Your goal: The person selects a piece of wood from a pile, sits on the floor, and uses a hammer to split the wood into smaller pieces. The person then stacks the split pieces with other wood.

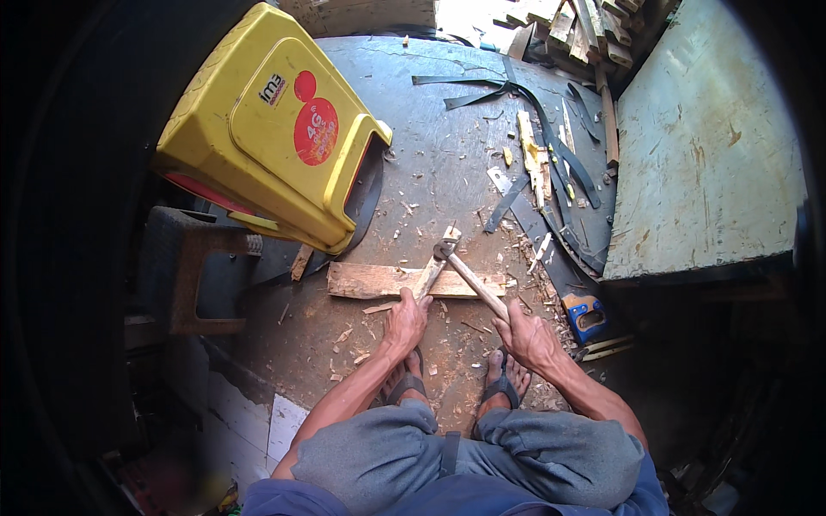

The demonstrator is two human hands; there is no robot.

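Observation:
My left hand (406, 325) is closed around a short piece of pale wood (428, 278), which slants up and to the right across a flat board (370, 280) lying on the floor. In my right hand (529, 337) is a hammer (477, 284), gripped by its wooden handle. The dark metal head of the hammer meets the wood piece near its far end; whether it strikes or rests there I cannot tell. Between my sandalled feet and the board lie wood chips.
A yellow plastic stool (258, 120) lies tipped at the left, beside a dark stool (206, 284). To the right are a handsaw (551, 258) with a blue handle, black straps (546, 112), a splintered yellowish wood strip (529, 155) and a large pale panel (705, 163). Wood pieces (594, 30) are piled behind.

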